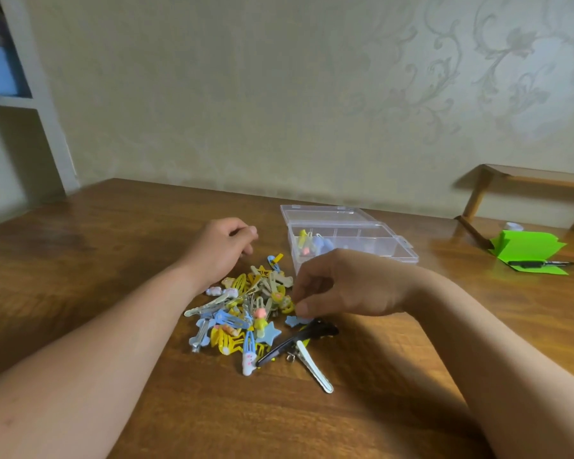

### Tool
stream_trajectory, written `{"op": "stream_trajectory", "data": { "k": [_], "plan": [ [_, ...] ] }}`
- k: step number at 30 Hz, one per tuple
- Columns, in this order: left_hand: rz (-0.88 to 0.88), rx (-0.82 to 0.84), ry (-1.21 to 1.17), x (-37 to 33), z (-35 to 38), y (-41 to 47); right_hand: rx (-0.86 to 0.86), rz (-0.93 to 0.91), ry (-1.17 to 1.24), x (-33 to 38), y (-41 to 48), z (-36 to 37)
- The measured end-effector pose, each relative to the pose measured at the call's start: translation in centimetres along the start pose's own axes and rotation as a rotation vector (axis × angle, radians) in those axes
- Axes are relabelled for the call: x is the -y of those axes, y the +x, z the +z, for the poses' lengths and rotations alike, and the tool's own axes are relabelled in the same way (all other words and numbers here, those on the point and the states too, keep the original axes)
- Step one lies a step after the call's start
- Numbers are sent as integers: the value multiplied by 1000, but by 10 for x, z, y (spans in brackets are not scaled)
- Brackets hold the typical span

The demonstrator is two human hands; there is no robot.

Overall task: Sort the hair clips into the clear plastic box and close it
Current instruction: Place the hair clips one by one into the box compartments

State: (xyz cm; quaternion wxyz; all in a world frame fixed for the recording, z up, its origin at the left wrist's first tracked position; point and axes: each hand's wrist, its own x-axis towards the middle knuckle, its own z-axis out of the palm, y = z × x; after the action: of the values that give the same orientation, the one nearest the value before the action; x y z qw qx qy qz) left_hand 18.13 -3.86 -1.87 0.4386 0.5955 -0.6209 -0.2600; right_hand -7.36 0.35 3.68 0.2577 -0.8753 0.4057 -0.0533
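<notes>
We judged the step in hand to be picking one clip out of the heap for the box. To do it well, we thought the pinch should take only that clip and lift it straight up, so that the long black clip (299, 339) lying just beside it was not dragged along. It should then go over the open wall into the compartment that suited it, not be tossed.

Our right hand (342, 286) was bent low over the near right edge of the pile of hair clips (242, 309). Its thumb and fingertips were drawn together on a small blue clip (293, 321), which lay on the surface (113, 226).

Our left hand (224, 250) rested at the far side of the pile with its fingers curled under. We could not tell whether anything was inside them.

The clear plastic box (408, 256) stood just beyond the pile, to the right, with its lid (325, 213) thrown back flat behind it. A few clips lay in its left compartment, and the others looked bare. Most of the sorting seemed yet to do.
</notes>
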Motion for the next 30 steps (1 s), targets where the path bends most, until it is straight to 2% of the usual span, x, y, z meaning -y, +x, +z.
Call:
{"op": "stream_trajectory", "data": {
  "k": [7, 12, 17, 19, 21, 25, 27, 30],
  "plan": [
    [13, -8, 18, 3, 1, 2, -2, 41, -211, 4, 4, 7],
    [15, 3, 9, 4, 2, 3, 22, 58, -215, 0, 5, 7],
    [15, 9, -1, 6, 2, 5, -23, 10, -141, -7, 4, 3],
    [20, 11, -5, 7, 2, 6, -116, -27, -73, -10, 3, -3],
    [60, -13, 13, 5, 2, 4, -307, -32, 54, -17, 3, -9],
    [261, -31, 64, -9, 4, -3, -694, 96, 147, -42, 3, -19],
    [343, 44, 94, -16, 11, -4, -758, 182, 131, -53, 5, -16],
    [401, 210, 195, -22, 25, -7, -768, 265, 113, -59, 12, -7]
  ]
}}
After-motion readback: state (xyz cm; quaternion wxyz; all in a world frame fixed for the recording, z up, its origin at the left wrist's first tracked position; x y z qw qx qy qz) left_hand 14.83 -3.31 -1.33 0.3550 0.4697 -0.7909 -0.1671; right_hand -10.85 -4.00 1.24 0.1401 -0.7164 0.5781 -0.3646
